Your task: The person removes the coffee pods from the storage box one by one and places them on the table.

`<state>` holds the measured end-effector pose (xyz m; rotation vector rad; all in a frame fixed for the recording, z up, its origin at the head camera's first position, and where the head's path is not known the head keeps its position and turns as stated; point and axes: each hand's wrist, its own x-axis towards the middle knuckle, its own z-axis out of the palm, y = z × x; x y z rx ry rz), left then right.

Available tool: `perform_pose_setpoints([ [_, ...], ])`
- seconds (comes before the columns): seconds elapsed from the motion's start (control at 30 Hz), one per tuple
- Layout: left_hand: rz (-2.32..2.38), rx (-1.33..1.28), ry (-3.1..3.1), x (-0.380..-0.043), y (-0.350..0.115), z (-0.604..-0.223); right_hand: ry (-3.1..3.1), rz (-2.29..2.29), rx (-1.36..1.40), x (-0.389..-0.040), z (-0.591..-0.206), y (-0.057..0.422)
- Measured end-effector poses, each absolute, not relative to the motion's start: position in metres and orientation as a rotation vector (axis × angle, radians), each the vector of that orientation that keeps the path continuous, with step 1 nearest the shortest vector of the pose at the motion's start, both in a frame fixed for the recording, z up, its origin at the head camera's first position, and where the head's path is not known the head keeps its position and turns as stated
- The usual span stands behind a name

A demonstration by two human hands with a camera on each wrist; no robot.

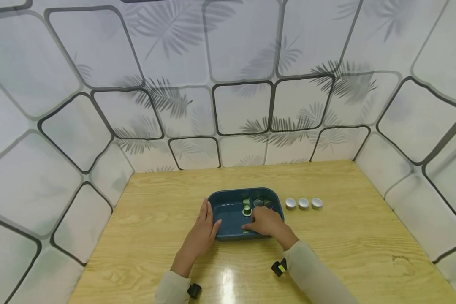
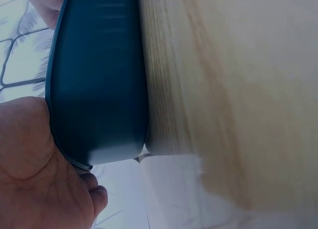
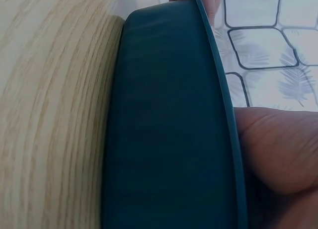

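Note:
My left hand [image 1: 202,233] holds the left end of a dark blue tray [image 1: 228,194]. Its thumb reaches over the rim and the fingers lie along the outside; the left wrist view shows the palm [image 2: 35,174] against the tray's corner. Inside the tray, my right hand [image 1: 267,221] reaches down near the front wall, fingers bent. A small green piece [image 1: 246,231] shows beside its thumb, but the fingertips are hidden, so a grip on it cannot be confirmed. Behind that hand, a green capsule with a pale rim [image 1: 247,210] stands among several others, some dark-topped.
Three round white-topped capsules [image 1: 303,203] stand in a row on the wooden table [image 1: 167,198], right of the tray. Patterned fabric walls [image 1: 243,105] enclose the table at the back and both sides.

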<state>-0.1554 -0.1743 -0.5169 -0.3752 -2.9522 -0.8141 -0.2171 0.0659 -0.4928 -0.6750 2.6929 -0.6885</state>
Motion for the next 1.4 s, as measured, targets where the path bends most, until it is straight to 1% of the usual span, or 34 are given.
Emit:
perform_pose_setpoints([
  [0.6,-0.835,-0.351,-2.968,-0.1571,-0.172,-0.5175,2.654,-0.646,-0.635,-0.2181,-0.49,0.0622],
  [1.03,-0.855,-0.348,-2.966,-0.1563,-0.1723,-0.5136,2.649,-0.721,-0.67,-0.218,-0.4907,0.0614],
  [1.4,-0.859,-0.332,-2.965,-0.1568,-0.172,-0.5161,2.724,-0.751,-0.64,-0.2175,-0.4908,0.0594],
])
